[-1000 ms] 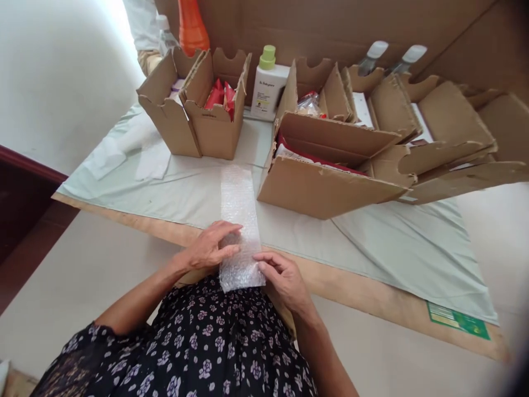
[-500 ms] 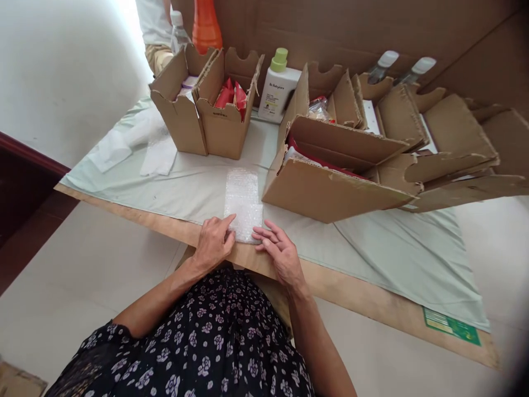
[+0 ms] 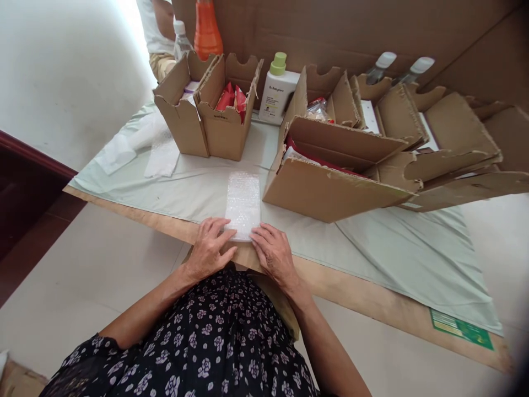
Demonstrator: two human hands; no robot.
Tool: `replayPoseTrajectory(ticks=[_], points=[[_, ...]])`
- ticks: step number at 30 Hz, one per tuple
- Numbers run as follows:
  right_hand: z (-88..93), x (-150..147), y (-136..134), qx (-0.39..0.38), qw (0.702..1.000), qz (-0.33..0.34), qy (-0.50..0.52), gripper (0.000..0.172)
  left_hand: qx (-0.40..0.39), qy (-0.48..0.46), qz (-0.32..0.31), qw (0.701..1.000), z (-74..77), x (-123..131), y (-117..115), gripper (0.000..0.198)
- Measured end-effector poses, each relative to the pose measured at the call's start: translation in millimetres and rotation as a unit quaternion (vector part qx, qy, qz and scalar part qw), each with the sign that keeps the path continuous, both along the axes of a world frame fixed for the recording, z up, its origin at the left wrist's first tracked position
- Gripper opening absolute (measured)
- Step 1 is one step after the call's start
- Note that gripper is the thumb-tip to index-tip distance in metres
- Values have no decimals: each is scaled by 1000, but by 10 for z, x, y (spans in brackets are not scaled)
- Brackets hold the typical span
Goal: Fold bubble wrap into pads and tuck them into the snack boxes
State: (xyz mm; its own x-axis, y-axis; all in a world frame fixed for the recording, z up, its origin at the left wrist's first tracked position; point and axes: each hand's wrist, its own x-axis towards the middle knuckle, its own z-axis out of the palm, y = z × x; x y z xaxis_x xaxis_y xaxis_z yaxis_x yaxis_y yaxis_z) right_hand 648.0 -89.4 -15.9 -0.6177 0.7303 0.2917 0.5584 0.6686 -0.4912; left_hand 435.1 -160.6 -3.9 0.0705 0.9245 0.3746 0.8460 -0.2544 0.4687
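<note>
A clear, narrow piece of bubble wrap (image 3: 243, 204) lies flat on the cloth near the table's front edge, its lower part looking doubled over. At its lower left edge is my left hand (image 3: 210, 245), palm down, fingers apart and fingertips touching the wrap. My right hand (image 3: 273, 251) rests along the lower right edge, fingers slightly bent and fingertips against the wrap. Neither hand grips it. Whether anything lies inside the wrap cannot be made out.
Cardboard bins (image 3: 339, 190) stand close on the right, and two more bins (image 3: 225, 135) at back left. A white bottle with a green cap (image 3: 273, 96) is between them. More bubble wrap (image 3: 163, 157) lies at left. Behind, a person (image 3: 159, 33) is partly visible.
My right hand has closed in on the wrap's right edge. The wrap's lower part, which stuck out to the right, now lines up with the rest. My left hand's fingers have spread along the left edge.
</note>
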Motion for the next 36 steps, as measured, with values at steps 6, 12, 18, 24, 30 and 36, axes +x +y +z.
replayPoseTrajectory(ticks=[6,12,18,24,30,36], points=[[103,40,-11,-93,991,-66,67,31,-48,-104,35,993,0,16,86,23],[86,69,-156,50,996,-62,40,29,-79,-42,89,992,-58,72,218,24],[72,1,-62,4,1000,7,2,28,-7,-15,57,998,26,31,68,35],[162,50,-18,-56,998,-31,20,36,-46,-65,10,997,16,-37,77,22],[107,-53,18,33,999,-3,-43,35,-36,-27,73,996,-21,-67,266,28],[177,18,-14,-51,999,-1,1,33,-31,-42,-4,999,57,-99,58,27]])
